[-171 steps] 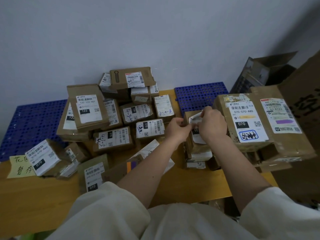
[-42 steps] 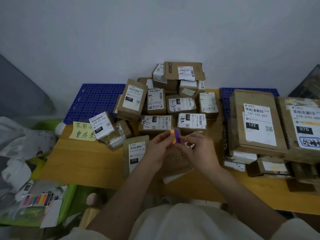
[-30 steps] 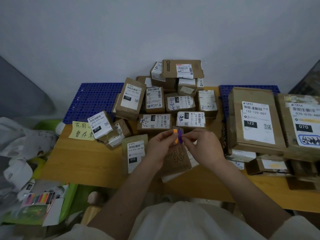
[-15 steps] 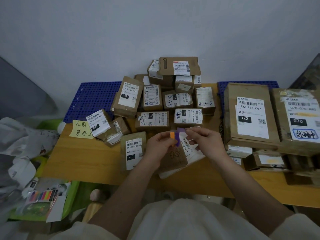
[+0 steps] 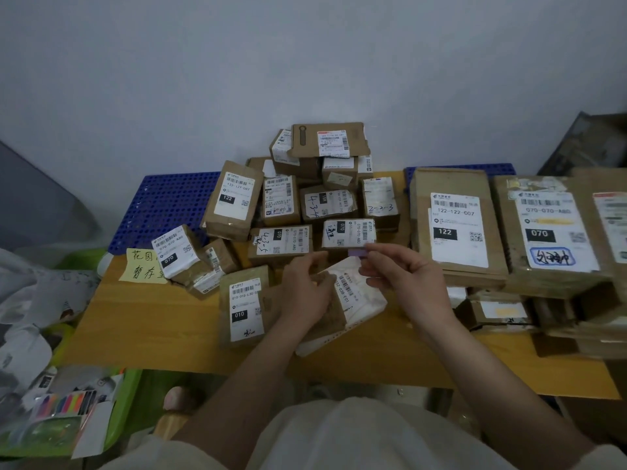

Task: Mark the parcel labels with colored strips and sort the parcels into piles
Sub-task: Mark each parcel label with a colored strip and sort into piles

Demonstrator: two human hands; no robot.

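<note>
Tabletop: I see the wooden surface across the middle of the frame, carrying every parcel, with blue perforated mats at its far edge.
Right pile: at the right of the frame sit the large flat parcels, labels 122 and 070; the 070 label shows a faint yellowish streak, which I take for a strip already applied. I judge this the sorted side.
Middle heap: the small boxes stacked against the wall in the centre carry handwritten codes but no coloured strip that I can make out, so I judge most of the work remains.
Soft parcel: the pale bag with a brown paper part lies in the lower centre, just beside the 010 box; its barcode label faces up and looks unmarked. I judge it the parcel now being handled.
Left hand: fingers curled over the parcel's brown left part, steadying it on the wood.
Right hand: raised just above the parcel, thumb and forefinger pinched together on the strip, other fingers loosely curled.
Purple strip: held above the parcel's upper end, not yet stuck down.
Strip pack: a multicoloured sheet lies in the green tray at lower left, well apart from both hands.
</note>
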